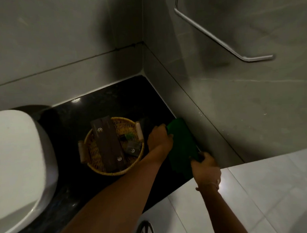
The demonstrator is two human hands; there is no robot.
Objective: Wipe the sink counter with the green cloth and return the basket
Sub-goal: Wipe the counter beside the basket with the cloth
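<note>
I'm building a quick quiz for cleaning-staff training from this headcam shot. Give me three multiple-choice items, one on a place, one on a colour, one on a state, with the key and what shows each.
1. Where does the basket stand?
A. on the dark counter, between the white sink and the cloth
B. on the floor
C. inside the sink

2. What colour is the cloth?
A. white
B. green
C. red

3. How is the cloth held?
A. it hangs from the wall rail
B. one hand only
C. both hands, one at each end

Key:
1 A, the woven basket sits on the black top just right of the sink.
2 B, the cloth is plainly deep green.
3 C, the left hand grips its far end and the right hand its near end, with the cloth lying along the counter by the wall.
</note>
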